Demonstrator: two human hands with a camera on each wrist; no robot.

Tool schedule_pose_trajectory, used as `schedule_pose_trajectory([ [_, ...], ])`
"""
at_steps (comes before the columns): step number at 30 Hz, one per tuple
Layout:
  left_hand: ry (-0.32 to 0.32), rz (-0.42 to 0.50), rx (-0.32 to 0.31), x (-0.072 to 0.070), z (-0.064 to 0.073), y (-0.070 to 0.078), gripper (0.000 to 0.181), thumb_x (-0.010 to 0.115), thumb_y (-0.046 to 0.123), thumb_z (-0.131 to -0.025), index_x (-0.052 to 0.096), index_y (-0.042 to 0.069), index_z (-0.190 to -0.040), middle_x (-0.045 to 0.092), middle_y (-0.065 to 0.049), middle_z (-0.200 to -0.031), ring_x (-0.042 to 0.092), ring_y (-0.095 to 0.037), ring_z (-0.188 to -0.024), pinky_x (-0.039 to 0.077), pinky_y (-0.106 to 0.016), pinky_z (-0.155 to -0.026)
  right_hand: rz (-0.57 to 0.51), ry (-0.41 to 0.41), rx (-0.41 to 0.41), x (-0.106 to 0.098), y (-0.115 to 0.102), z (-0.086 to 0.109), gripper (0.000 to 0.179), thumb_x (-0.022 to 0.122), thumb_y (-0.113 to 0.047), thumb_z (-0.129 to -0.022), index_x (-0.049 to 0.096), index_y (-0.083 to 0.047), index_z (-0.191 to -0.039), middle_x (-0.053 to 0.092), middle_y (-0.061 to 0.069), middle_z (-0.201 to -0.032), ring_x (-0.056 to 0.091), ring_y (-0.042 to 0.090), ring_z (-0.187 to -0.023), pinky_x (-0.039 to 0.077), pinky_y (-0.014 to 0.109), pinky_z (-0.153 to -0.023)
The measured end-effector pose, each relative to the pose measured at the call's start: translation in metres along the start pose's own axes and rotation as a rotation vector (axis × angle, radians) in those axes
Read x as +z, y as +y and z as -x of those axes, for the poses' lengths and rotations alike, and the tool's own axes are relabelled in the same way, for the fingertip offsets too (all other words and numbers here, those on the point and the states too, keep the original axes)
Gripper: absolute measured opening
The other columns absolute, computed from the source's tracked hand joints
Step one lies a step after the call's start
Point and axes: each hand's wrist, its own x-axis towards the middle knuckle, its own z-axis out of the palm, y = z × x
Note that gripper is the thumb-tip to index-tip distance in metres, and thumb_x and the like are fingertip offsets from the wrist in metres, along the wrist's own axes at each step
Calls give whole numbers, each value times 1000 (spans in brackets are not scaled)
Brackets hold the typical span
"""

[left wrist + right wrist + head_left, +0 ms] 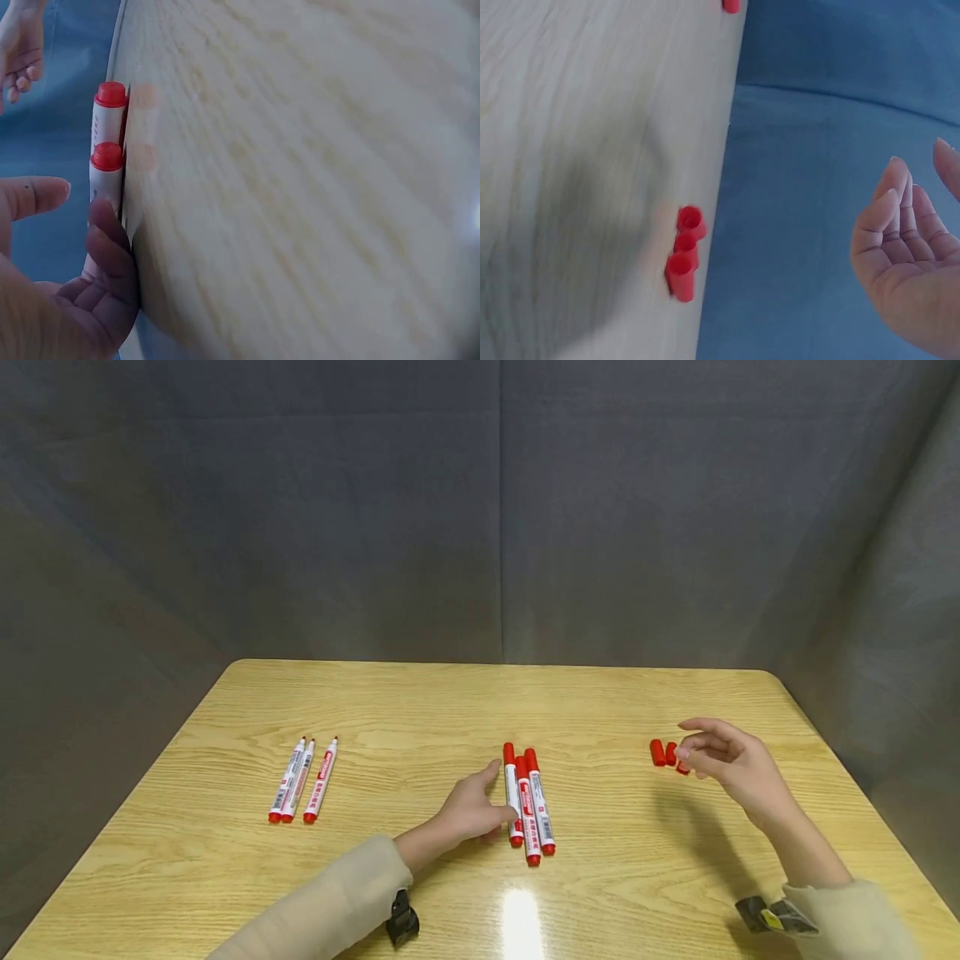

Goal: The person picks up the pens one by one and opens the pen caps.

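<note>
Three capped red-and-white markers lie side by side mid-table: a left one (512, 789), a middle one (528, 814) and a right one (541, 806). My left hand (468, 806) is at the left marker, thumb over its lower part and index finger stretched toward its cap. In the left wrist view the thumb stands apart from that hand's bent fingers (109, 255), which lie beside a marker barrel (105, 184). Over on the right, my right hand (738, 768) hovers with loosely bent fingers, holding nothing. Below its fingertips lie three loose red caps (657, 752), one partly hidden.
Three uncapped markers (321, 781) lie at the left of the wooden table (420, 702), tips pointing away from me. A grey curtain (375, 527) hangs behind the table's far edge. Dark straps (402, 918) circle both wrists.
</note>
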Motion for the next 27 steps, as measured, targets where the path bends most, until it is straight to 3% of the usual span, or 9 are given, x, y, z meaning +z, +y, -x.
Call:
schedule_pose_trajectory([
  [11,-35,-152,36,4,-4,3,89,71,8,-70,21,1,-144,51,-1,-46,44,-11,-37,37,-23,-37,-101,-32,-45,17,-23,3,30,60,0,-85,58,-8,-114,63,-5,-88,62,9,-76,50,20,-65],
  [18,9,-282,65,1,-6,-2,83,68,11,-69,28,-3,-141,55,3,-51,46,-7,-38,37,-22,-39,-96,-45,-42,23,-29,3,31,60,-1,-85,57,-6,-116,64,-4,-88,62,14,-77,49,22,-66],
  [23,27,-409,95,-2,-5,-5,79,67,18,-70,33,-2,-139,51,4,-49,38,-6,-38,30,-21,-38,-102,-51,-54,23,-30,2,31,59,0,-86,57,-7,-116,64,-3,-88,61,13,-76,49,22,-65],
  [27,38,-494,121,-2,-5,-4,78,67,19,-69,36,-2,-137,47,2,-52,38,-8,-41,30,-22,-36,-127,-55,-72,26,-30,2,31,59,2,-85,58,-8,-114,64,-1,-88,61,12,-74,49,22,-64],
])
